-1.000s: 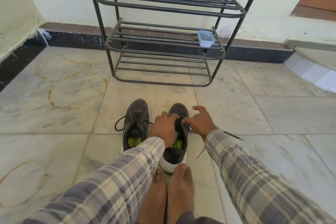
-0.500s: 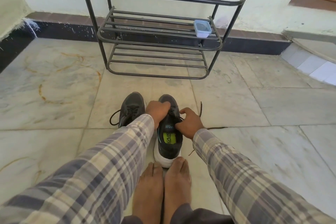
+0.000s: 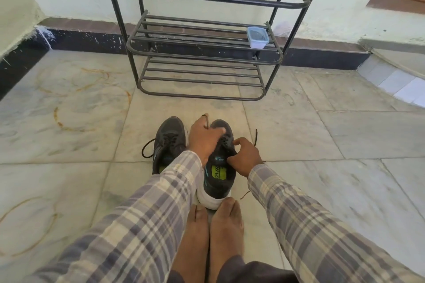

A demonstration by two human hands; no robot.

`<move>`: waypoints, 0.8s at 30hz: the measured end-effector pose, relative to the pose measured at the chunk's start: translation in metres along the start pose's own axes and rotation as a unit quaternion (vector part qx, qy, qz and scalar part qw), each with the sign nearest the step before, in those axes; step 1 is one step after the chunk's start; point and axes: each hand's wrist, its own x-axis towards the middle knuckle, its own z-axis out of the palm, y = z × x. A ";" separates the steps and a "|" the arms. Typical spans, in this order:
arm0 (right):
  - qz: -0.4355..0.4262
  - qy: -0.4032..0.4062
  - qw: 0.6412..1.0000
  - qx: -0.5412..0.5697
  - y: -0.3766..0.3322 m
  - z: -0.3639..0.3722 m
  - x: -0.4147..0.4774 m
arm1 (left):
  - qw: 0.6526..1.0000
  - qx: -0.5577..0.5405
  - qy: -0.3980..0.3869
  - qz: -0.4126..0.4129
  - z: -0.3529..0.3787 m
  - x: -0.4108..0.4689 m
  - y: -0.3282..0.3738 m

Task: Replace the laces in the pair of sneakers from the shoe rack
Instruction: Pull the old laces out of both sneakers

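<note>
Unlacing, floor in front of the shoe rack [image 3: 202, 53]: leave the spare sneaker [image 3: 169, 142] for later; free the worked sneaker [image 3: 219, 179] one crossing at a time, easing slack through each eyelet, never yanking; your left hand [image 3: 203, 140] curls round a raised loop of lace [image 3: 208, 123]; your right hand [image 3: 246, 158] pinches the same lace narrowly, its tip standing free.

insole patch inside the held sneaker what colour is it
Bright yellow-green insole patch with dark lettering, seen in the head view.
</note>
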 end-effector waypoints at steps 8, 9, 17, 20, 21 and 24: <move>-0.006 -0.004 1.000 -0.002 -0.002 0.000 -0.002 | 0.685 0.687 -0.096 0.220 0.009 -0.006 0.012; -0.005 -0.002 1.000 -0.002 -0.002 -0.001 -0.003 | 0.723 0.655 -0.068 0.208 0.008 -0.006 0.007; -0.003 -0.002 1.000 -0.006 -0.002 0.000 -0.002 | 0.969 -0.226 0.043 -0.088 -0.002 -0.005 0.027; -0.005 -0.001 1.000 -0.011 -0.003 0.000 -0.002 | 0.989 0.129 0.019 0.069 -0.003 0.000 0.024; -0.005 -0.002 1.000 -0.012 -0.003 0.000 -0.002 | 0.951 0.286 -0.024 0.116 -0.003 0.001 0.021; -0.006 0.003 1.000 -0.010 -0.002 0.000 -0.003 | 0.755 0.612 -0.139 0.188 0.000 -0.006 0.024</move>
